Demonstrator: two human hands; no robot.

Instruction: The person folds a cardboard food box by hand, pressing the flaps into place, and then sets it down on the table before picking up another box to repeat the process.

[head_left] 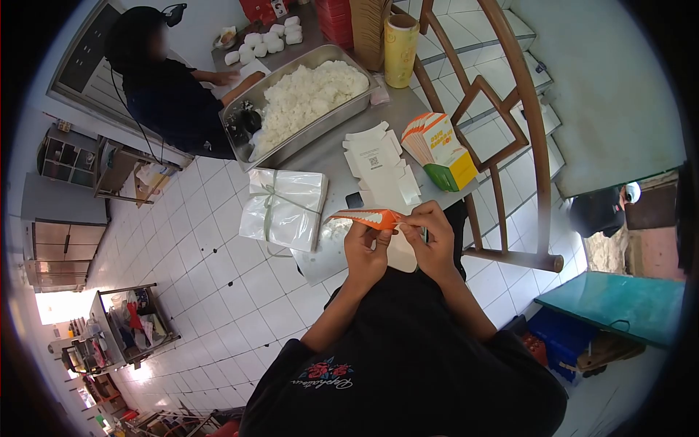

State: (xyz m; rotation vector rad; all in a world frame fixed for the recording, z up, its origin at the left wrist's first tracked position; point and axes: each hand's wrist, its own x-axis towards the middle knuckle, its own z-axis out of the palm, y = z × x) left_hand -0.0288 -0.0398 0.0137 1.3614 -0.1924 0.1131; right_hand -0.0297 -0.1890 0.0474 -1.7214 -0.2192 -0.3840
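An orange and white folded card box (375, 218) is held up over the table's near edge. My left hand (367, 251) grips its lower side, thumb and fingers closed round it. At the box's right end, my right hand (431, 237) pinches the card with thumb and fingertips. Just beyond my hands lies an unfolded white carton (376, 162) with a printed square code. To its right is a fanned stack of orange, yellow and green cartons (441, 153). A tied bundle of clear plastic sleeves (285, 207) lies to the left of my hands.
A metal tray (291, 145) of white rice crosses the far side of the table (336, 156). Several white wrapped pieces (263, 45) and a yellow roll (400, 51) lie beyond. A co-worker (171, 87) stands far left. Brown metal railing (539, 131) runs along the right.
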